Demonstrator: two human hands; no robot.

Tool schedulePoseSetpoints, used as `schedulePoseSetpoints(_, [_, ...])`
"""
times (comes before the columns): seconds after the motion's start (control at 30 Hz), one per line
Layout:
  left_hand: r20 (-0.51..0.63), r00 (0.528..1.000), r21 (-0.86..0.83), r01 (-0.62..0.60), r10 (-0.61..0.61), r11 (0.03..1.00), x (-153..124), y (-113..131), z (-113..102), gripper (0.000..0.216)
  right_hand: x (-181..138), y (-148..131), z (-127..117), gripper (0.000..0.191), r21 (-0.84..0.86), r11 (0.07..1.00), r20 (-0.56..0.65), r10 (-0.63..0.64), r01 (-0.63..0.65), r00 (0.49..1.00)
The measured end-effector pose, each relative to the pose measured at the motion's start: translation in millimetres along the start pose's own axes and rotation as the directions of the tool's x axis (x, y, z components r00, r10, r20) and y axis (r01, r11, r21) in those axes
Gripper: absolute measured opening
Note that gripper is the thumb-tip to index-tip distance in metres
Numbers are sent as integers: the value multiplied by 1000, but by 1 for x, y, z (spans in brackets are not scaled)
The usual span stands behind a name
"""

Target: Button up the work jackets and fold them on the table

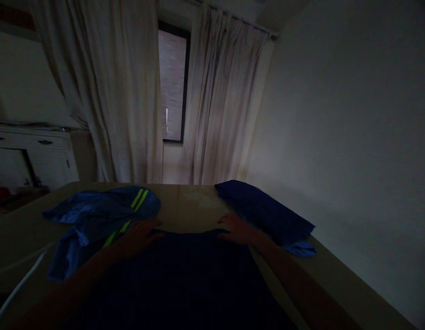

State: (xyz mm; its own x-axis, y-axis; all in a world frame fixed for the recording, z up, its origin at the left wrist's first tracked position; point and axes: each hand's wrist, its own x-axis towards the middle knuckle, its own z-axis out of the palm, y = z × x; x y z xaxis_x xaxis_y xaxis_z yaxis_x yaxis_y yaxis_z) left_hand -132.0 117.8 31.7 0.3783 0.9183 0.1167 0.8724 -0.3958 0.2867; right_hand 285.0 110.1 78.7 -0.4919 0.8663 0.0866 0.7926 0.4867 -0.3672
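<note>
A dark navy cloth (191,279) lies spread flat on the bed (191,201) in front of me. My left hand (141,233) rests on its far left corner, fingers laid flat. My right hand (234,228) presses on its far right corner, fingers stretched out. Neither hand grips anything that I can see. The room is dim and details of the cloth are hard to make out.
A crumpled blue garment with yellow-green stripes (105,213) lies to the left. A folded dark blue pile (263,211) sits to the right, near the wall. Beyond hang pale curtains (126,91) around a window (173,82). A white cabinet (33,156) stands at left; a white cable (19,279) crosses the near left.
</note>
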Motion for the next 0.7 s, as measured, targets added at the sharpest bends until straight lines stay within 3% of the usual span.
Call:
schedulePoseSetpoints(0.07, [101, 994, -48, -27, 32, 998, 4, 5, 6, 63, 13, -10, 9, 86, 40, 999, 164, -15, 9, 986])
schedulePoseSetpoints(0.17, [191, 982, -49, 5, 4, 999, 5, 13, -1, 60, 21, -20, 15, 95, 100, 995, 321, -6, -28, 947])
schedulePoseSetpoints(0.3, [333, 943, -59, 43, -21, 997, 5, 21, -21, 51, 12, -28, 9, 85, 105, 993, 422, 1, -50, 907])
schedulePoseSetpoints(0.43, [464, 885, -123, 46, 17, 991, 11, 35, -33, 53, -17, -34, -6, 56, 161, 986, 493, -46, -38, 869])
schedulePoseSetpoints(0.57, [442, 888, -236, -17, 123, 972, 23, 61, -34, 56, -67, -30, -28, 37, 258, 958, 546, -37, -126, 837])
schedulePoseSetpoints(0.7, [513, 825, -286, -94, 235, 954, 32, 100, -18, 55, -131, -5, -59, 18, 237, 943, 577, 56, -232, 815])
